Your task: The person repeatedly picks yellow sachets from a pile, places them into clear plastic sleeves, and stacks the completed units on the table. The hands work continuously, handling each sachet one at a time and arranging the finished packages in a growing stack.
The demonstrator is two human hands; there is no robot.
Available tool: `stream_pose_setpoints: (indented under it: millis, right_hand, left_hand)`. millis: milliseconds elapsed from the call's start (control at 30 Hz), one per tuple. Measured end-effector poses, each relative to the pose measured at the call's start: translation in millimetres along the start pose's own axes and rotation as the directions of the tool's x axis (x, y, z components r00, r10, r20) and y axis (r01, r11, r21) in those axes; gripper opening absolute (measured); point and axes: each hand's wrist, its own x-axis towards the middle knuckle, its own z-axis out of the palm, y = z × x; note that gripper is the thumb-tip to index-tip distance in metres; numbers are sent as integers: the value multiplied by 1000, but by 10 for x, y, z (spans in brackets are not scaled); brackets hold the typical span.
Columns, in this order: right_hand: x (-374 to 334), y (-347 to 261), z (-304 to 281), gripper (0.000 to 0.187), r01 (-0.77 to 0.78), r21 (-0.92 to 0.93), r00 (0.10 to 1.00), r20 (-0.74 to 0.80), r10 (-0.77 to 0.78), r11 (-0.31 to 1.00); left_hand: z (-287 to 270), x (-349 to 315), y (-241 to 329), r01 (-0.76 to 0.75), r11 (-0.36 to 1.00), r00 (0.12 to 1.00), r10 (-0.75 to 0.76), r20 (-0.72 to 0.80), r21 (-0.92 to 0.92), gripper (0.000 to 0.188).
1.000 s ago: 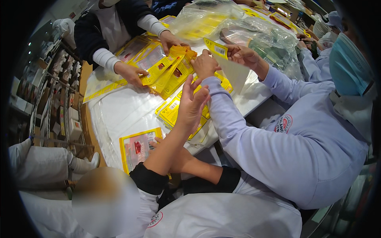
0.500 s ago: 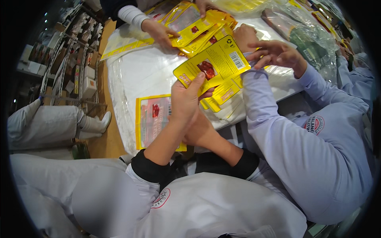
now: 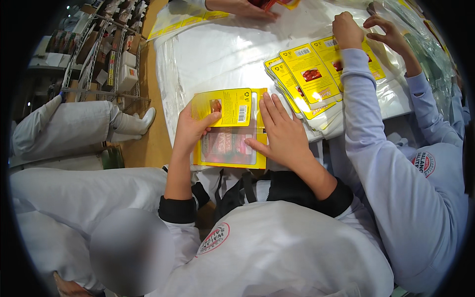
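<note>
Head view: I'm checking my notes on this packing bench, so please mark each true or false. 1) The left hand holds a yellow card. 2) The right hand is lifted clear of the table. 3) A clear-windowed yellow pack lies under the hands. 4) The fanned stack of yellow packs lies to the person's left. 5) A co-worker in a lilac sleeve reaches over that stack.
1) True: the left hand grips the yellow card by its left edge.
2) False: the right hand lies flat, palm down, on the windowed pack.
3) True: it lies flat on the white table cover.
4) False: the fanned stack lies to the right.
5) True: the lilac sleeve crosses it.
</note>
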Motion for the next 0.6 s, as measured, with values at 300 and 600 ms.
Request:
stream_pose_setpoints:
  millis: [300,600]
  right_hand:
    - [3,-23,27,89,3,7,1000,9,-3,1000]
    - [13,-22,-6,92,-26,37,997,73,24,999]
  left_hand:
    - [34,79,-33,-107,990,994,104,39,94,32]
    - [47,88,-145,-181,979,983,180,25,89,35]
